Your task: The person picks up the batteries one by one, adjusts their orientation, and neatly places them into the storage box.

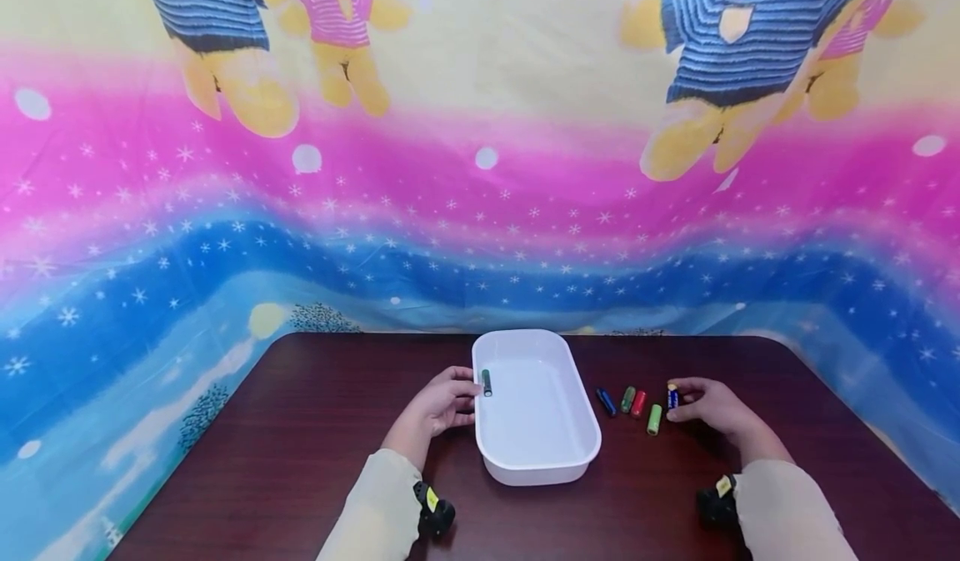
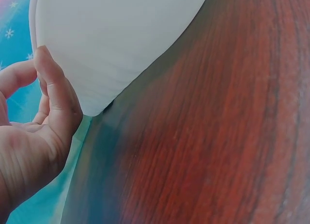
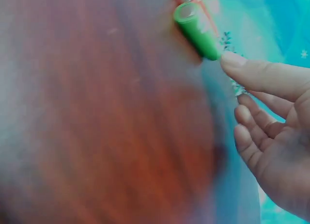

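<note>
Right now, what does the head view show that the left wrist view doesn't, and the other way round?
Only the head view shows the right hand at a blue-and-white battery, four more batteries lying on the table, and a dark green battery at the tub's left rim. Only the left wrist view shows the tub's outer wall from below, with the thumb against it. Both show the left hand, white tub and wooden table.
</note>
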`<action>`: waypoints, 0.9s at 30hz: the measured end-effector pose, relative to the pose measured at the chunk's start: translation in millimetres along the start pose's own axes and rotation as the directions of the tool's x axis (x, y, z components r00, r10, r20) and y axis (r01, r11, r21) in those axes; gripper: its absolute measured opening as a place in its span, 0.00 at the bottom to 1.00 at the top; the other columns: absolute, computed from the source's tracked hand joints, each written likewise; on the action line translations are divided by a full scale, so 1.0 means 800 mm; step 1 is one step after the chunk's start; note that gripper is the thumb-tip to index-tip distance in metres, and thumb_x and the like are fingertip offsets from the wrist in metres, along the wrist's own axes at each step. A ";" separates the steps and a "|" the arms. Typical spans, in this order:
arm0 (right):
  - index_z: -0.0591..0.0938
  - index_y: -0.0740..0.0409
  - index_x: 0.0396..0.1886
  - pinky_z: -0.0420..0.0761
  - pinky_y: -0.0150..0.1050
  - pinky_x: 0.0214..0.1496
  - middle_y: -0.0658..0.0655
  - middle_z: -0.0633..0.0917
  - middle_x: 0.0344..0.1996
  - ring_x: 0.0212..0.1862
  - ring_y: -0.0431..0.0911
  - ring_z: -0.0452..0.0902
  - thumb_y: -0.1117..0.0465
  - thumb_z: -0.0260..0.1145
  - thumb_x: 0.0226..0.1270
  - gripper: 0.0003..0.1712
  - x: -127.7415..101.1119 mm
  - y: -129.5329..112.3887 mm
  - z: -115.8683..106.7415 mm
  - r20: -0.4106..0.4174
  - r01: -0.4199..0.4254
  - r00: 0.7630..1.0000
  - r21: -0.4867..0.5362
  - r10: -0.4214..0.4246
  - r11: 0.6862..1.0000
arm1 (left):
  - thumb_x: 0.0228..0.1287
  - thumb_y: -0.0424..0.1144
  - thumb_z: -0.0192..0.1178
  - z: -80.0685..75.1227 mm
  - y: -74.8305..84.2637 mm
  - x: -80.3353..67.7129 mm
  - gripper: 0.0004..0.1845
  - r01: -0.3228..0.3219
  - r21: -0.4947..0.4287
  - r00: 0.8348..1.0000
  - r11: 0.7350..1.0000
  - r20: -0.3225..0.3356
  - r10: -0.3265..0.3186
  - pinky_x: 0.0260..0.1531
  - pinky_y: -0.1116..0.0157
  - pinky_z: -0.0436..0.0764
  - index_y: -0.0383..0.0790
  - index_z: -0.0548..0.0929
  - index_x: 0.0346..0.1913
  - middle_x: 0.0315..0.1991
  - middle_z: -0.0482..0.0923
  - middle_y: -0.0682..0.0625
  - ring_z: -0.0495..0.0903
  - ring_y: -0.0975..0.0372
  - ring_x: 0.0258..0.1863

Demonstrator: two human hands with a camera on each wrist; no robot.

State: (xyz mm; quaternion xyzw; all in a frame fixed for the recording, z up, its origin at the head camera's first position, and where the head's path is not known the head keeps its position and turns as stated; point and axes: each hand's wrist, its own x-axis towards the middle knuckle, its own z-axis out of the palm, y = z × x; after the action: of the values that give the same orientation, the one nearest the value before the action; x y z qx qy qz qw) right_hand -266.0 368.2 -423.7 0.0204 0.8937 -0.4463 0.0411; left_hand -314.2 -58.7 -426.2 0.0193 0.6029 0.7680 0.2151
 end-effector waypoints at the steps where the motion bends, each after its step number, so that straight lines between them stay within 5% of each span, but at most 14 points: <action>1: 0.64 0.73 0.62 0.75 0.47 0.48 0.72 0.71 0.52 0.53 0.60 0.67 0.61 0.72 0.52 0.41 0.001 -0.003 -0.001 -0.005 0.000 1.000 0.043 0.000 0.999 | 0.59 0.28 0.55 0.000 0.000 0.000 0.20 0.002 0.000 1.000 1.000 -0.001 -0.002 0.22 0.67 0.79 0.37 0.62 0.53 0.36 0.75 0.43 0.75 0.63 0.25; 6: 0.57 0.71 0.67 0.76 0.40 0.51 0.75 0.63 0.61 0.59 0.58 0.66 0.65 0.70 0.54 0.44 0.012 -0.018 -0.003 -0.031 0.014 0.999 0.234 -0.007 0.972 | 0.58 0.28 0.56 -0.001 0.000 0.000 0.21 0.004 0.000 1.000 1.000 0.000 -0.004 0.22 0.67 0.79 0.36 0.62 0.53 0.37 0.75 0.43 0.75 0.63 0.26; 12: 0.51 0.70 0.69 0.75 0.37 0.54 0.75 0.53 0.66 0.66 0.61 0.52 0.68 0.68 0.56 0.47 0.023 -0.044 0.001 0.009 -0.024 1.000 0.409 0.022 0.912 | 0.59 0.28 0.55 -0.001 -0.001 0.000 0.20 -0.004 0.003 1.000 1.000 0.012 0.004 0.22 0.67 0.79 0.36 0.62 0.53 0.36 0.74 0.43 0.75 0.62 0.26; 19: 0.51 0.70 0.70 0.73 0.38 0.56 0.74 0.51 0.67 0.68 0.60 0.48 0.71 0.68 0.55 0.48 0.032 -0.082 0.005 0.029 -0.056 0.998 0.506 0.048 0.861 | 0.59 0.27 0.55 -0.002 -0.003 0.001 0.20 -0.008 0.000 1.000 1.000 0.014 0.008 0.22 0.68 0.79 0.36 0.62 0.53 0.35 0.74 0.45 0.75 0.63 0.26; 27: 0.51 0.70 0.69 0.72 0.40 0.57 0.74 0.52 0.67 0.64 0.55 0.59 0.73 0.66 0.56 0.45 0.037 -0.113 0.017 0.052 -0.034 0.999 0.513 0.008 0.858 | 0.59 0.27 0.54 -0.002 -0.001 0.000 0.21 -0.009 -0.001 1.000 1.000 0.016 0.009 0.22 0.67 0.79 0.35 0.62 0.54 0.36 0.74 0.43 0.75 0.62 0.26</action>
State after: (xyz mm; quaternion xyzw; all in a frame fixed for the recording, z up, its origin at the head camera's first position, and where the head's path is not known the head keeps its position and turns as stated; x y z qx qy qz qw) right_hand -301.5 303.2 -362.9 0.0298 0.7408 -0.6683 0.0604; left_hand -314.2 -60.1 -427.5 0.0280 0.6008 0.7689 0.2166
